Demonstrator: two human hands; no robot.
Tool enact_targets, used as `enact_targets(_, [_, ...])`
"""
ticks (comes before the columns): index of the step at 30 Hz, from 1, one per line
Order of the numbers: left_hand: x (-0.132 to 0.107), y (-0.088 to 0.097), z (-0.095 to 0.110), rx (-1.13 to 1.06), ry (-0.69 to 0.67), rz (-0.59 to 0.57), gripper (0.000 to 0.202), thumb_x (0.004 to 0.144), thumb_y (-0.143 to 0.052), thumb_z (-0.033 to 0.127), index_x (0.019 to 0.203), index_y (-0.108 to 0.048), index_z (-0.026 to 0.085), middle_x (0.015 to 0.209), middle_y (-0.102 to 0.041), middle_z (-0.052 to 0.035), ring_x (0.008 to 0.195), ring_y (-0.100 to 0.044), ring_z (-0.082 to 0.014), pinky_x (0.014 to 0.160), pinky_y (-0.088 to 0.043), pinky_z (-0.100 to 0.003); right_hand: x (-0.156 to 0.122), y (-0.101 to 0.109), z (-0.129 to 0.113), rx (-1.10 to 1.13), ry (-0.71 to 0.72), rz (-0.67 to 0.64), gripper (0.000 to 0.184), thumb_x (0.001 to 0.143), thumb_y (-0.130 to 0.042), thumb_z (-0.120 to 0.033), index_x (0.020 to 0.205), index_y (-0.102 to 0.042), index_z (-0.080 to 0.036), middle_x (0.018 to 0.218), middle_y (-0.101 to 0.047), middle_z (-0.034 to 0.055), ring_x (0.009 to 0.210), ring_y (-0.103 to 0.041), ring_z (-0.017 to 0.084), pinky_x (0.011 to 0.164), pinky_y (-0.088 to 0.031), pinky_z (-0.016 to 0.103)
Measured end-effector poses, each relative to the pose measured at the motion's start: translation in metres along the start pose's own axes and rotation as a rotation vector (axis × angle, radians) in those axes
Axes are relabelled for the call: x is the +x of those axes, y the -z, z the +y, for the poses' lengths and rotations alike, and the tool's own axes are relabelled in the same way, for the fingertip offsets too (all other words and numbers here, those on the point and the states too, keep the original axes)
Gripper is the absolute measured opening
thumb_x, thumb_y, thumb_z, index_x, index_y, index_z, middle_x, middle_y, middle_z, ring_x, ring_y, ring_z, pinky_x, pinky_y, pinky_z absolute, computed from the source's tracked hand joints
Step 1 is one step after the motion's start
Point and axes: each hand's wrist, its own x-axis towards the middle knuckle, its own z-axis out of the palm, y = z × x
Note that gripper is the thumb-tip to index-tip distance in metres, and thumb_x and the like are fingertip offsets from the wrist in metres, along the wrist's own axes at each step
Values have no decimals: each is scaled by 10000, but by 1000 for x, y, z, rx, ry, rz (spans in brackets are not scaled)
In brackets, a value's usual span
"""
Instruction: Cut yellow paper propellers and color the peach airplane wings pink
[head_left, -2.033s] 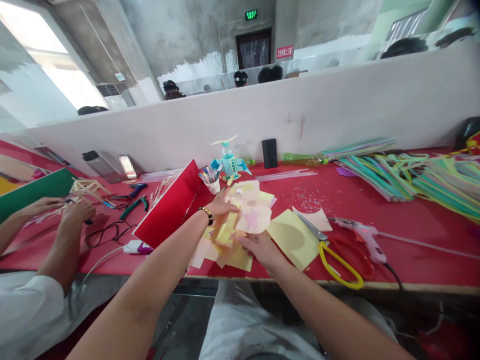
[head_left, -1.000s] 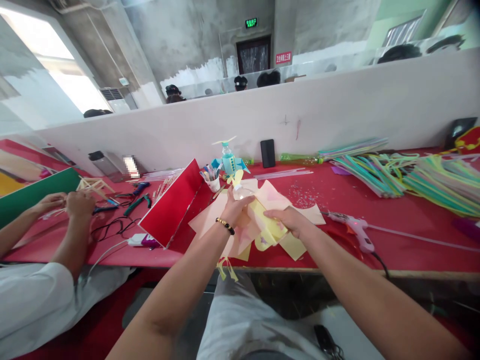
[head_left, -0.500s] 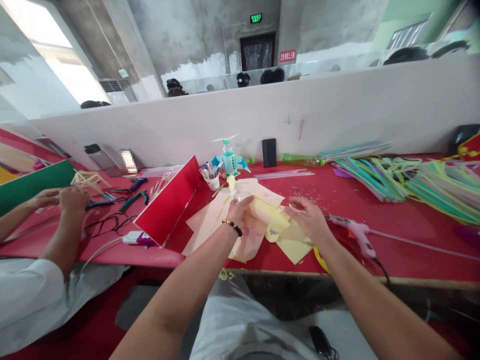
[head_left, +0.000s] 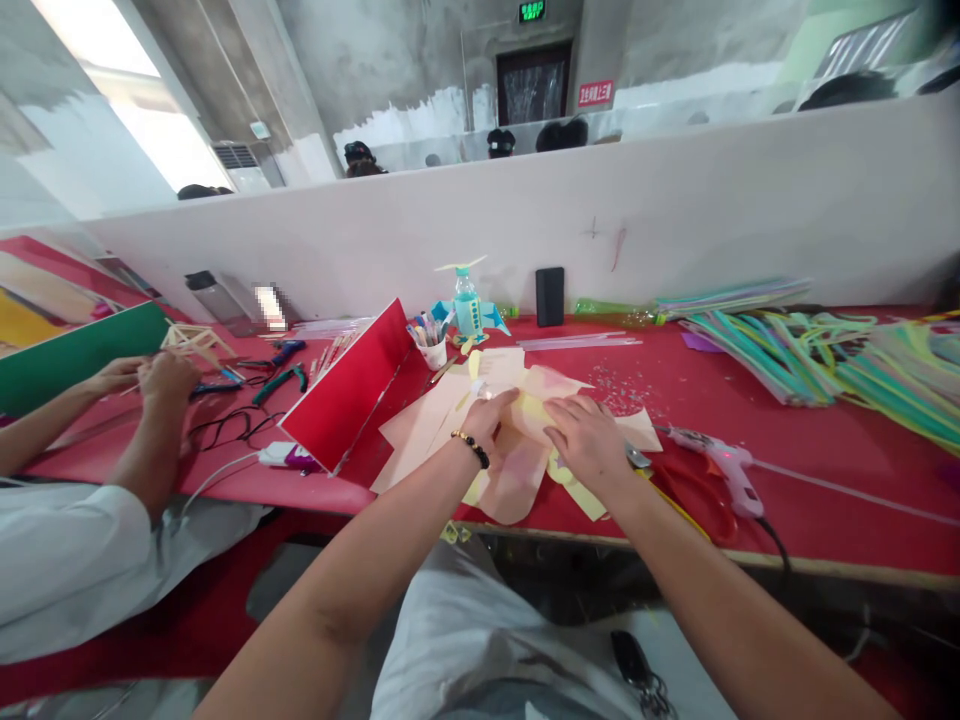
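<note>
My left hand [head_left: 489, 418] is closed around a clear plastic bottle [head_left: 482, 392], whose pale neck end points away to the left. A yellow paper piece is fixed near that end. Pale yellow paper [head_left: 529, 412] lies over the bottle's body, which is mostly hidden by my hands. My right hand [head_left: 589, 435] presses its curled fingers on the far end of this paper. Beneath both hands lie loose peach sheets [head_left: 420, 425] and a yellow sheet [head_left: 581, 492]. Scissors with red handles [head_left: 701, 500] rest right of my right wrist.
A pink glue gun [head_left: 724, 465] lies at right, near bundled coloured strips [head_left: 780, 360]. Behind the paper stand a blue bottle model [head_left: 469, 315], a pen cup [head_left: 433, 352] and a black box-like object [head_left: 550, 297]. A red board [head_left: 349, 385] separates a co-worker's hands [head_left: 169, 378] at left.
My right hand has moved left and down onto the yellow paper around the bottle. The scissors and a pale paper piece now show beside it. The view has shifted slightly.
</note>
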Motion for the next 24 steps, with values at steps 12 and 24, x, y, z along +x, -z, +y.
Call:
enact_targets(12, [-103,108,31,592,-247,-16,569,471,-894,375,956,-644,213,1088,-612,-60,1021,-547,-246,921,-439,-380,18,-8,5,-66,32,-162,125,867,-576,-238,943,-673,-214,1179,-690,42,1053,-534,254,816,-365,378])
enact_targets(24, [-158,158,-39,1709,-743,-237,167,890,-549,185,761,-654,179,795,-652,-59,821,-578,-216,791,-458,-374,14,-7,7,-70,43,-167,248,833,-621,-273,1071,-648,-208,1241,-643,66,1095,-502,275,876,-388,403])
